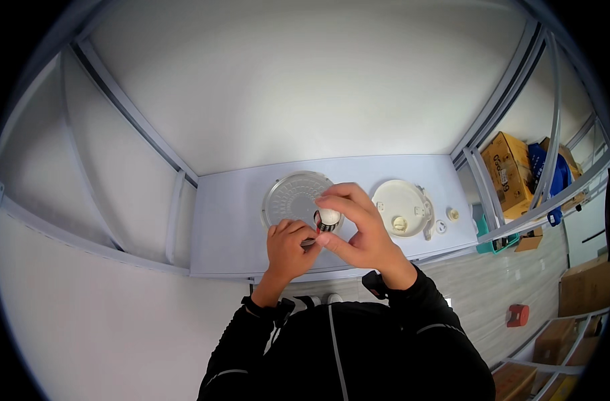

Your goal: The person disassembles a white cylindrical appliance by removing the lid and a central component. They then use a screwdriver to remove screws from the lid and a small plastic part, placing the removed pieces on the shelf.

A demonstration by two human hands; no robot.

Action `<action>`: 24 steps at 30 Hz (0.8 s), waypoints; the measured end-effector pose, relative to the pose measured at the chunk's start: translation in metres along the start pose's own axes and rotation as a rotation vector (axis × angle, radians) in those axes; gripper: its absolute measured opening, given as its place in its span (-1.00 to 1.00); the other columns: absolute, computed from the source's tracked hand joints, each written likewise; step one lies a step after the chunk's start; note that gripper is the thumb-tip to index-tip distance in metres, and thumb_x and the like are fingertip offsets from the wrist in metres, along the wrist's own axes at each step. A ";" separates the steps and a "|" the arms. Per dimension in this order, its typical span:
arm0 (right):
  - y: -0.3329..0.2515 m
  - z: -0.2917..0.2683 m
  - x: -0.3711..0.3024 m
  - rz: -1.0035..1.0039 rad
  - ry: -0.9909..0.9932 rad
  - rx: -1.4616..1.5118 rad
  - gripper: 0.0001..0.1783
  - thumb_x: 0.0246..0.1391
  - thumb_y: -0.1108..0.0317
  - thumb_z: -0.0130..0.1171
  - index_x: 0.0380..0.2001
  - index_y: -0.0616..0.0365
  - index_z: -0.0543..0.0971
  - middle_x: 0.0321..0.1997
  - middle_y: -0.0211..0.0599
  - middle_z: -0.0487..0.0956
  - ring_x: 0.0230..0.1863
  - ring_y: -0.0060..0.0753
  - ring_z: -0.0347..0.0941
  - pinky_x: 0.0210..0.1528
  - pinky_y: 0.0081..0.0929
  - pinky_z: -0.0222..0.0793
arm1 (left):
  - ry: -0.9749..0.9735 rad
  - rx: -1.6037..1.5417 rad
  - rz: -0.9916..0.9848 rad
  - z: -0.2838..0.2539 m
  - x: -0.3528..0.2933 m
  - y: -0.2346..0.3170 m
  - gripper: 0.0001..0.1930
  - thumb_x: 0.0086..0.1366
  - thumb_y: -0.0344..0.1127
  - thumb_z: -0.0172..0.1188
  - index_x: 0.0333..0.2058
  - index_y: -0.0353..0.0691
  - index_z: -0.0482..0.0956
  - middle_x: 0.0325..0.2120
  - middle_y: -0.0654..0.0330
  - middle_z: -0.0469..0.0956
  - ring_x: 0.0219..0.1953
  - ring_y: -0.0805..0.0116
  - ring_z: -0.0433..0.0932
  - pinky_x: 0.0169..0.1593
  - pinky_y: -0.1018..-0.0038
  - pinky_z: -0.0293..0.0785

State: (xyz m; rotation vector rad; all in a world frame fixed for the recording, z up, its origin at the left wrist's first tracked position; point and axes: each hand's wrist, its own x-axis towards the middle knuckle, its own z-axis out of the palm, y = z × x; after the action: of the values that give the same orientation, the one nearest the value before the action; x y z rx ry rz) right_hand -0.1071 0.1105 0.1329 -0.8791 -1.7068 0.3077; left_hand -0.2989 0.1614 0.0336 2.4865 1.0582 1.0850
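In front of my body, over the table, my right hand is closed around a small cylinder with a white top and a dark, striped side. My left hand is close by on the left, its fingers curled and pinched together at the lower edge of the cylinder. A bit of red shows between the two hands; what the left fingers hold is hidden. Behind the hands lies a round, clear ribbed cover. Right of them rests a round white housing with small fittings and a pale yellow part inside.
A curved white bracket lies at the housing's right edge. Beside it are a small white disc and a small yellowish part. Metal frame posts flank the pale table. Cartons and a teal bin stand at right.
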 end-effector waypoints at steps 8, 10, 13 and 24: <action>0.002 -0.004 -0.005 0.045 -0.047 0.194 -0.46 0.16 0.42 0.42 0.21 0.23 0.59 -0.02 -0.12 0.63 -0.04 -0.13 0.59 0.11 -0.28 0.50 | -0.018 -0.029 -0.010 -0.001 0.000 -0.003 -0.87 0.03 -0.23 0.51 -0.48 0.04 0.70 -0.36 0.53 0.67 -0.18 0.35 0.57 -0.13 0.30 0.28; 0.002 -0.003 -0.005 0.012 -0.048 0.162 -0.45 0.16 0.39 0.45 0.21 0.23 0.59 0.00 -0.10 0.63 -0.02 -0.13 0.60 0.11 -0.28 0.51 | -0.026 -0.027 -0.014 0.000 0.000 -0.003 -0.87 0.03 -0.23 0.51 -0.49 0.04 0.70 -0.37 0.53 0.67 -0.18 0.35 0.57 -0.13 0.30 0.28; -0.007 -0.004 0.002 -0.051 -0.026 0.025 -0.48 0.19 0.41 0.41 0.21 0.24 0.59 0.15 0.01 0.65 0.08 -0.11 0.62 0.16 -0.25 0.52 | -0.019 -0.010 -0.001 -0.002 -0.001 -0.004 -0.87 0.03 -0.23 0.51 -0.48 0.05 0.70 -0.37 0.53 0.67 -0.18 0.35 0.57 -0.14 0.29 0.28; -0.001 0.000 0.003 0.031 -0.029 0.042 -0.34 0.25 0.49 0.35 0.40 0.24 0.42 0.11 -0.07 0.62 0.01 -0.15 0.61 0.12 -0.30 0.52 | 0.004 -0.041 -0.011 0.001 0.000 -0.003 -0.87 0.01 -0.25 0.51 -0.47 0.05 0.70 -0.36 0.54 0.68 -0.19 0.34 0.57 -0.13 0.29 0.28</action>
State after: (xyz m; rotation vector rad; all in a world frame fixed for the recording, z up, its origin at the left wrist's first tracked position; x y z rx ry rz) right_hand -0.1077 0.1116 0.1359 -0.8750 -1.7083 0.3776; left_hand -0.3001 0.1635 0.0313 2.4451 1.0391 1.0976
